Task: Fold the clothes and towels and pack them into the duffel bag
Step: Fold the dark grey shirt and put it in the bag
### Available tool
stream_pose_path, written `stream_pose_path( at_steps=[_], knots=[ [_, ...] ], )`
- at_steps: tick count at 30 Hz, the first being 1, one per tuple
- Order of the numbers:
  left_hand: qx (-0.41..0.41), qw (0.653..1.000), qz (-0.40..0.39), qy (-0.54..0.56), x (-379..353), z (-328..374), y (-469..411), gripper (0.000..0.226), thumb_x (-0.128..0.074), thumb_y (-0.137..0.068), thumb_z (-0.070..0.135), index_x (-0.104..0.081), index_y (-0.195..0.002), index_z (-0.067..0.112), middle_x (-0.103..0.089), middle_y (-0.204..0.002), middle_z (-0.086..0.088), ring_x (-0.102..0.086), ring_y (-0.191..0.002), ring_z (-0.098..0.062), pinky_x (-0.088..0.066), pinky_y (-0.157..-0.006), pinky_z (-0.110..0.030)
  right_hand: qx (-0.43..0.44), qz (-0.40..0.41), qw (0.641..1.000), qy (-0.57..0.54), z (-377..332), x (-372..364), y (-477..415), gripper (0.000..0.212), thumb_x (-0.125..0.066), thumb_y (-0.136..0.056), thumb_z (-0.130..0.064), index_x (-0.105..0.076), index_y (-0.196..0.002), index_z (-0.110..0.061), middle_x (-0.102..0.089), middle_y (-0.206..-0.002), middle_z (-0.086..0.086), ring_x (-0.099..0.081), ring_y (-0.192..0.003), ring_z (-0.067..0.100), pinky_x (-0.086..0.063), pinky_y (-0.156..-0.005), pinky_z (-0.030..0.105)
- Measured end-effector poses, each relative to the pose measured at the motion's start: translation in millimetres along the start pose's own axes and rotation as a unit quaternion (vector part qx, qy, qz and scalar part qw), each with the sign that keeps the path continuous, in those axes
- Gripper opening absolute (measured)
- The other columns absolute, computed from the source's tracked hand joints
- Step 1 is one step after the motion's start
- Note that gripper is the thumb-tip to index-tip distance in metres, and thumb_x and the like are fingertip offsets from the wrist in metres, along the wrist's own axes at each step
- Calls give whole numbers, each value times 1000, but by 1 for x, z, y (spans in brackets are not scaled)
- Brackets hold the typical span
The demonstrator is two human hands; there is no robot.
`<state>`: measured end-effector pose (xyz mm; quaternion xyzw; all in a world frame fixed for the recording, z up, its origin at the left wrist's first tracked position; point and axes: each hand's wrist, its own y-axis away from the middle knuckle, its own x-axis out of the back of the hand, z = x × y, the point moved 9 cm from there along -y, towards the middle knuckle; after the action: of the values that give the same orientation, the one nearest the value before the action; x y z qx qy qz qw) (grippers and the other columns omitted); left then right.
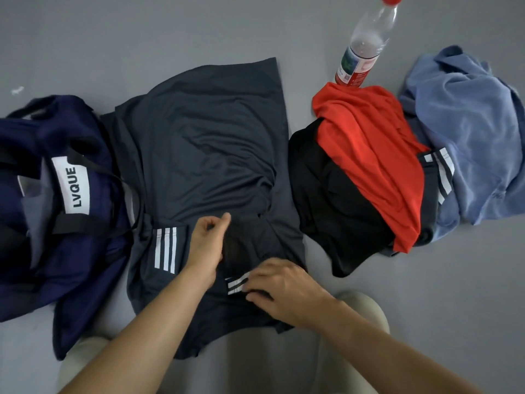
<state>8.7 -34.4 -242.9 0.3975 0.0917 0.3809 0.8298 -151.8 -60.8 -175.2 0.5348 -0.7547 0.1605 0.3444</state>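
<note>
The dark grey T-shirt with white stripes (210, 132) lies spread at the centre of the grey floor (85, 38), between the navy fabric duffel bag (85, 268) on the left and a red-and-black clothes heap (369, 155) on the right. The right hand (281, 288) grips its near striped sleeve with curled fingers. The left hand (207, 245) curls its fingers at the collar; I cannot tell whether it holds any fabric.

Logged smooth, faintly sheeny cloth on dark shirt (204, 132), matt fabric on duffel bag (93, 260), fuzzy towel (468, 123) (terry, by look), clear glossy plastic bottle (366, 44).
</note>
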Motion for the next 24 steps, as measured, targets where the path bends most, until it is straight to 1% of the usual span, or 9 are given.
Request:
stream_pose_path(
  at_steps=[2, 4, 7, 9, 11, 15, 19, 22, 24],
  knots=[
    [-51, 996, 12, -69, 6, -4, -2, 27, -77, -85, 32, -55, -100, 30, -70, -91, 1, -67, -87, -20, -55, -84, -41, -15, 49, 999, 8, 13, 8, 0, 22, -55, -99, -30, -74, -107, -23, -71, -110, -8, -63, -104, 13, -52, -92, 33],
    [-97, 985, 23, -138, 7, -2, 0, 31, -75, -87, 28, -52, -106, 37, -70, -90, 5, -67, -83, -16, -53, -81, -35, -47, 128, 989, 63, 35, 24, 2, 31, -52, -101, -32, -69, -124, -20, -66, -128, -2, -59, -122, 16, -47, -105, 31],
    [-165, 964, 30, -208, 1, 7, 12, 42, -67, -94, 26, -49, -129, 40, -70, -96, 12, -65, -85, -3, -49, -82, -26, -86, 27, 975, 203, 67, 10, 1, 63, -31, -103, -55, -35, -155, -20, -32, -162, 7, -24, -151, 23, -31, -120, 40],
    [-223, 937, 63, -262, 8, 16, 25, 43, -63, -96, 23, -49, -135, 37, -66, -102, 17, -62, -85, 0, -48, -81, -23, -95, -51, 959, 263, 80, -7, 7, 75, -21, -100, -66, -18, -160, -22, -12, -167, 9, -7, -155, 26, -23, -122, 47],
    [-284, 899, 95, -320, 24, 20, 39, 39, -62, -96, 19, -55, -132, 31, -63, -110, 15, -59, -95, -1, -50, -86, -25, -96, -67, 952, 281, 82, -12, 12, 80, -18, -97, -72, -12, -160, -22, -4, -168, 8, 0, -155, 26, -19, -122, 51],
    [-359, 807, 122, -452, 73, 10, 58, 40, -68, -92, 20, -58, -131, 20, -57, -131, 1, -50, -123, -19, -45, -106, -37, -80, 0, 971, 227, 53, -3, -2, 77, -31, -98, -70, -32, -156, -20, -22, -165, 10, -14, -154, 27, -22, -121, 53],
    [-327, 811, 136, -465, 123, 3, 46, 42, -66, -93, 18, -58, -135, 19, -53, -140, -3, -48, -128, -25, -44, -107, -43, -5, 70, 989, 132, -9, -7, -62, 46, -50, -103, -34, -52, -144, -13, -50, -149, 6, -50, -134, 24, -49, -105, 42],
    [-334, 818, 124, -451, 144, 16, 28, 42, -60, -96, 10, -58, -137, 17, -53, -142, -3, -51, -128, -25, -45, -107, -43, -67, -7, 997, 28, -34, -35, -122, 48, -53, -102, -27, -47, -147, -15, -49, -145, 1, -56, -123, 21, -48, -102, 36],
    [-355, 802, 102, -469, 147, 30, 14, 46, -58, -95, 6, -56, -140, 18, -55, -141, -3, -54, -124, -27, -48, -104, -43, -129, -33, 991, -12, -36, -48, -153, 52, -55, -101, -30, -42, -150, -16, -47, -145, 2, -57, -121, 20, -46, -103, 36]
  ],
)
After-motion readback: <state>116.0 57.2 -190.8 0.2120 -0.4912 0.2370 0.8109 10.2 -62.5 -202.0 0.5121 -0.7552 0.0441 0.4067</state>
